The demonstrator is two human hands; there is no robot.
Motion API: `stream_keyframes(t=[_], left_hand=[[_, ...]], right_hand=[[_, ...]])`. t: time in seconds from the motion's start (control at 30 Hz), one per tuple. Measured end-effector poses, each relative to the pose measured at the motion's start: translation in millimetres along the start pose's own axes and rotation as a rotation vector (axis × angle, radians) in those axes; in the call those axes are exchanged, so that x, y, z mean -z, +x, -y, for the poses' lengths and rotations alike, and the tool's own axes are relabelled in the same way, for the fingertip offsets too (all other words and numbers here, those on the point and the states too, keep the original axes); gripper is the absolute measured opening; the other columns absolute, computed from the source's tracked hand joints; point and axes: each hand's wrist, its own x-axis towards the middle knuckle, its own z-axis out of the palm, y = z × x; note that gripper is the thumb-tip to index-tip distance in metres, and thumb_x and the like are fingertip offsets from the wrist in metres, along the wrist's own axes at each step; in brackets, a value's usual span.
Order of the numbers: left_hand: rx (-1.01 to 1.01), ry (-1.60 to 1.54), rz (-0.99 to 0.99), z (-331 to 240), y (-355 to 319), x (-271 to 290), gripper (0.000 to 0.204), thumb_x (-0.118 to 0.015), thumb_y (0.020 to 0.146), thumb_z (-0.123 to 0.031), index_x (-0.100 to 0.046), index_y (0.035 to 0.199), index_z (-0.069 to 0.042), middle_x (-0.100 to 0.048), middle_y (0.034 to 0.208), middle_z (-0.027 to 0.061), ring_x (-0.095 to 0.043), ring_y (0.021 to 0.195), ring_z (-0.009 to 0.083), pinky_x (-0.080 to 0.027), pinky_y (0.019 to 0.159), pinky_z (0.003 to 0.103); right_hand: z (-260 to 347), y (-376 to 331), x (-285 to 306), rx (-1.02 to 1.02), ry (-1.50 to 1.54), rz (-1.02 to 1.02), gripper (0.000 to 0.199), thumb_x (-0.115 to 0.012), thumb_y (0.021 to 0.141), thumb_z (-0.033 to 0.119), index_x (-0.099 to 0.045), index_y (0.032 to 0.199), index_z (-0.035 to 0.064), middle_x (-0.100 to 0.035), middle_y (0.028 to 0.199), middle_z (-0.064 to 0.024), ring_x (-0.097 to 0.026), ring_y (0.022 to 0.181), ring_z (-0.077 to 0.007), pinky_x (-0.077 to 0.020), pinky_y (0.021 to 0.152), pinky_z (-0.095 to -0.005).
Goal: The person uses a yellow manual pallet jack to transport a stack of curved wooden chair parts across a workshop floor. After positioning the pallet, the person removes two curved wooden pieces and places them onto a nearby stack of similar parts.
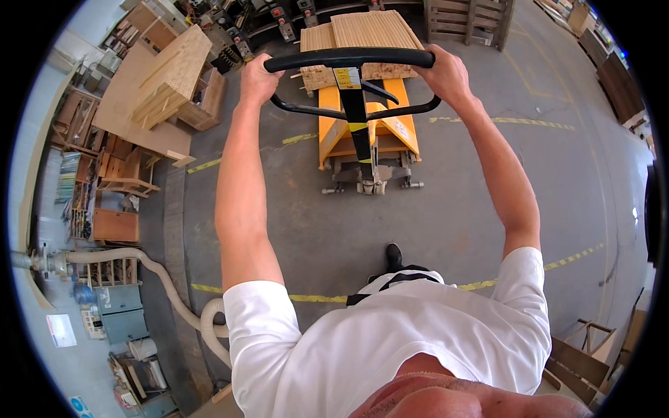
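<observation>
Black handle (348, 58) gripped by left hand (256, 76), right hand (446, 73); one yellow pallet truck (368, 132), two board stacks

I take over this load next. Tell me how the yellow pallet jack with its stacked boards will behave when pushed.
The pallet jack probably rolls on the smooth concrete floor, though heavily under the thick board stack. Both hands, left hand and right hand, grip the handle, hinting at effort. The flat boards seem unlikely to tip.
</observation>
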Motion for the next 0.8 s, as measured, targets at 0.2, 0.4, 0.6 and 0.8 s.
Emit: stream_keyframes(t=[0.2, 0.4, 0.6, 0.8], left_hand=[[-0.053, -0.027, -0.046, -3, -2, -2, 0.018, -0.081, 0.079, -0.013, -0.066, 0.086, -0.006, -0.068, 0.079, 0.0114, -0.067, 0.075, 0.025, -0.051, 0.071, 0.037], [-0.029, 0.049, -0.196, -23, -58, 13, 0.022, -0.078, 0.075, -0.008, -0.066, 0.093, -0.005, -0.07, 0.092, 0.0177, -0.068, 0.092, 0.0372, -0.053, 0.078, 0.042], [-0.213, -0.111, -0.124, -40, -308, 78, 0.017, -0.072, 0.082, 0.003, -0.057, 0.089, -0.003, -0.06, 0.087, 0.013, -0.062, 0.08, 0.0288, -0.051, 0.076, 0.037], [-0.186, -0.194, 0.175, -23, -544, 95, 0.047, -0.073, 0.07, 0.005, -0.05, 0.111, -0.003, -0.052, 0.113, 0.0189, -0.053, 0.112, 0.0403, -0.042, 0.102, 0.051]], right_hand=[[48, 37, 6, 0.27, -0.341, 0.303, 0.037, -0.074, 0.077, 0.032, -0.072, 0.104, 0.0068, -0.072, 0.092, -0.0147, -0.069, 0.089, -0.0339, -0.0552, 0.079, -0.0434], [76, -12, 20, 0.18, -0.393, 0.283, 0.023, -0.073, 0.077, 0.03, -0.071, 0.086, 0.0093, -0.07, 0.08, -0.0134, -0.069, 0.082, -0.0348, -0.0546, 0.074, -0.0454], [113, -249, 69, 0.253, -0.199, 0.219, 0.03, -0.075, 0.063, 0.013, -0.057, 0.087, 0.0111, -0.059, 0.076, -0.0076, -0.063, 0.073, -0.0298, -0.0469, 0.061, -0.0441], [130, -466, 79, 0.224, -0.112, 0.33, 0.026, -0.072, 0.059, 0.009, -0.059, 0.082, 0.0122, -0.053, 0.073, -0.0021, -0.057, 0.07, -0.0233, -0.0406, 0.063, -0.0375]])
